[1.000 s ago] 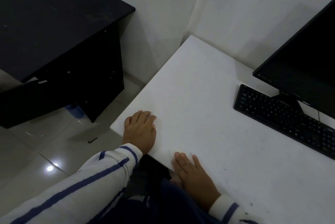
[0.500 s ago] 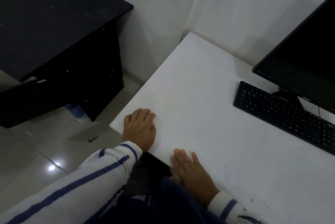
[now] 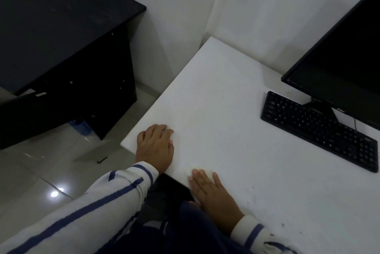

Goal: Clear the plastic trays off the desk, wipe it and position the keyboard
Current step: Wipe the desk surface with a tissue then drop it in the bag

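Note:
My left hand lies palm down on the near left corner of the white desk, fingers together; a faint pale patch by its fingertips is too dim to identify. My right hand presses flat on the desk's front edge, fingers spread over a small pale yellowish cloth that peeks out at the fingertips. A black keyboard lies at an angle on the right, partly under the black monitor. No plastic trays are in view.
A black desk stands to the left across a gap of glossy tiled floor. White walls meet in a corner behind the white desk. A blue object sits under the black desk, and dark specks dot the white desk's near right part.
Both hands stay in nearly the same places on the desk. Only the view has shifted slightly.

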`<action>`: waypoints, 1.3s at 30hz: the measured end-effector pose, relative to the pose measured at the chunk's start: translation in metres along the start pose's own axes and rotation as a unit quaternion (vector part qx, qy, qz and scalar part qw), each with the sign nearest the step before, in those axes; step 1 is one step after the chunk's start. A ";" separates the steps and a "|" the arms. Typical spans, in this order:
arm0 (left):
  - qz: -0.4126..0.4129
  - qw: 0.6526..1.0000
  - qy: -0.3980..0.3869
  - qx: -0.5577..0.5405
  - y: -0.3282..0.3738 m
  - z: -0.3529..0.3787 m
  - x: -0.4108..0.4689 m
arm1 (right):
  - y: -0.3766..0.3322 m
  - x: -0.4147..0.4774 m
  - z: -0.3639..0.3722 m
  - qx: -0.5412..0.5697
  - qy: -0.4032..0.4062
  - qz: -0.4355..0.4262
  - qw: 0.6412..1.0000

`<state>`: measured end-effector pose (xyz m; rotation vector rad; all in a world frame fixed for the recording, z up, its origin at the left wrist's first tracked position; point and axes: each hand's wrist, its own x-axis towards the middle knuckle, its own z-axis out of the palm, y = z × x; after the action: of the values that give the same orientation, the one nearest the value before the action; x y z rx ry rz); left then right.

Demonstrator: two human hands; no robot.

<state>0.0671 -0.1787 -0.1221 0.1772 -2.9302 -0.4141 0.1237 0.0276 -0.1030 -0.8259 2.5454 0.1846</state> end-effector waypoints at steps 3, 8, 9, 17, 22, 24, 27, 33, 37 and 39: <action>-0.001 1.000 -0.012 -0.006 0.000 -0.002 -0.001 | 0.006 0.005 -0.014 0.015 0.000 0.060 0.998; -0.001 1.000 -0.023 -0.004 0.001 -0.003 0.000 | -0.015 0.026 -0.027 0.055 0.000 0.016 0.998; 0.000 1.000 -0.021 -0.005 0.001 -0.003 0.000 | -0.020 0.022 -0.024 0.055 -0.023 0.018 0.998; 0.003 1.000 -0.019 -0.004 0.000 -0.003 0.000 | 0.007 -0.004 -0.006 0.052 0.001 0.032 0.998; 0.001 1.000 -0.026 0.001 0.000 -0.003 0.000 | -0.010 0.026 -0.026 0.088 0.003 0.038 0.995; 0.002 1.000 -0.028 -0.001 -0.001 -0.002 0.000 | -0.022 0.026 -0.023 0.060 -0.021 0.018 0.998; 0.000 1.000 -0.021 -0.001 -0.001 -0.001 0.000 | -0.022 0.013 -0.002 0.051 -0.042 -0.006 0.998; 0.000 1.000 -0.023 -0.001 -0.001 -0.001 0.000 | 0.005 -0.001 -0.013 0.039 -0.007 0.004 0.999; 0.001 1.000 -0.027 -0.002 0.000 -0.003 0.000 | -0.011 0.026 -0.023 0.082 0.023 0.018 0.996; 0.002 1.000 -0.023 -0.004 0.000 -0.003 0.000 | -0.024 0.027 -0.022 0.057 -0.008 0.010 0.998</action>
<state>0.0678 -0.1793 -0.1193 0.1638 -2.9738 -0.4343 0.1104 -0.0116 -0.0959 -0.7532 2.5227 0.0514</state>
